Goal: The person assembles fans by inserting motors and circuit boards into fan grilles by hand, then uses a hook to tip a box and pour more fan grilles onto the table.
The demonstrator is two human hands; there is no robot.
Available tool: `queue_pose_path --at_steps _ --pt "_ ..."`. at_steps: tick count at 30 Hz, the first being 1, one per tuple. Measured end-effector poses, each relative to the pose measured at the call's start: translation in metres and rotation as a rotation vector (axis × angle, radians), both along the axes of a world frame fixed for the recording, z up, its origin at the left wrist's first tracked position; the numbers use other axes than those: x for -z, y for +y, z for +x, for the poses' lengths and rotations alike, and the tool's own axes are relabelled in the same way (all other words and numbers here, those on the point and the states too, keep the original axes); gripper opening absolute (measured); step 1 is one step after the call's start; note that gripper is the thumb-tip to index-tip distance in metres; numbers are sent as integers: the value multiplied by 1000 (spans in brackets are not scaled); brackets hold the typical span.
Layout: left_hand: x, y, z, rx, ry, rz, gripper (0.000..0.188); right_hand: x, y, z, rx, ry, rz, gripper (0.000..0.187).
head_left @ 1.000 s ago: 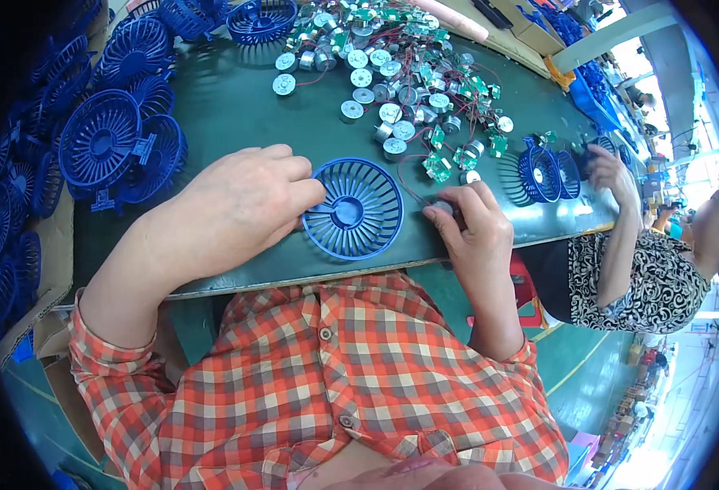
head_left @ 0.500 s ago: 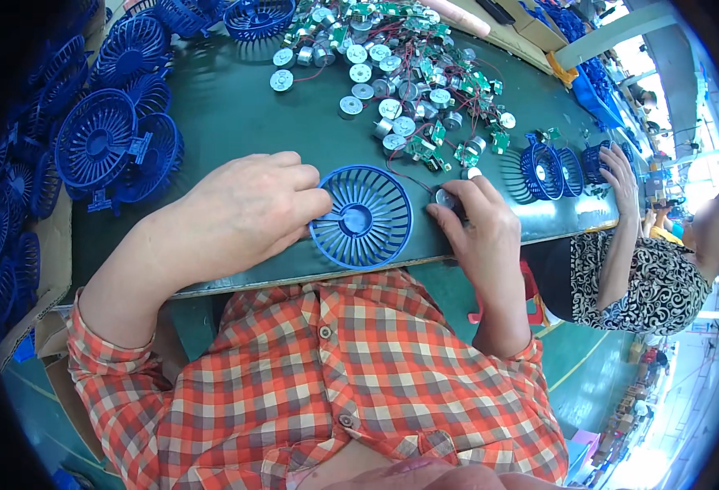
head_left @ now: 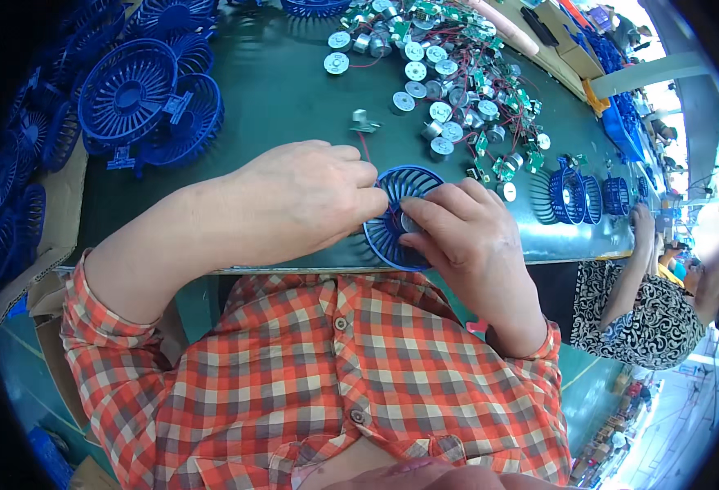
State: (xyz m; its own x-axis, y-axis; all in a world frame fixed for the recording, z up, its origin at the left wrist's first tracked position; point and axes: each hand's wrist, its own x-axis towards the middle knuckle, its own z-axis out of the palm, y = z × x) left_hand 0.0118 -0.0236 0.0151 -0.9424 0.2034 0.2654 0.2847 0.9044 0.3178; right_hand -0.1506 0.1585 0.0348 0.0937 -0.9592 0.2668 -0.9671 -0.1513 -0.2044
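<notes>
A round blue plastic fan cage (head_left: 384, 241) with slatted sides sits at the table's front edge, its hollow facing up. My left hand (head_left: 302, 200) is closed at the cage's left rim, fingertips partly hidden. Over the cage, my right hand (head_left: 470, 229) pinches a small round silver motor (head_left: 408, 222), mostly covered by the fingers. Red wire shows between the two hands. Beyond my left hand, a small circuit board (head_left: 365, 122), blurred, hangs on a red wire that runs down behind the fingers.
A heap of motors with green circuit boards (head_left: 457, 90) lies at the far middle. Blue fan cages (head_left: 128, 96) pile up at the left beside a cardboard box (head_left: 64, 204). More cages (head_left: 568, 196) stand at the right, near a co-worker in a patterned top (head_left: 641, 318).
My right hand has brought the motor leftward from beside the cage to over its hollow. The wired board has come away from the heap toward my left hand. The view has shifted.
</notes>
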Motion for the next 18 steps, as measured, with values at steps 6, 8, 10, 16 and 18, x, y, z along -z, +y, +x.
queue_pose_path --at_steps 6,8,10,16,18 --pt "2 -2 0 -2 -9 1 10 -4 -10 -6 -27 12 79 31" --pt "4 -4 0 -9 -6 5 14 -7 -13 -4 -17 62 136 31" --pt "5 -5 -1 -5 -11 11 13 -9 -14 -2 -1 115 190 32" --pt "7 -6 0 -1 9 73 12 -5 -6 -2 -6 46 147 37" --pt "7 -5 -2 -30 -9 40 12 0 6 -7 -53 -108 35 47"
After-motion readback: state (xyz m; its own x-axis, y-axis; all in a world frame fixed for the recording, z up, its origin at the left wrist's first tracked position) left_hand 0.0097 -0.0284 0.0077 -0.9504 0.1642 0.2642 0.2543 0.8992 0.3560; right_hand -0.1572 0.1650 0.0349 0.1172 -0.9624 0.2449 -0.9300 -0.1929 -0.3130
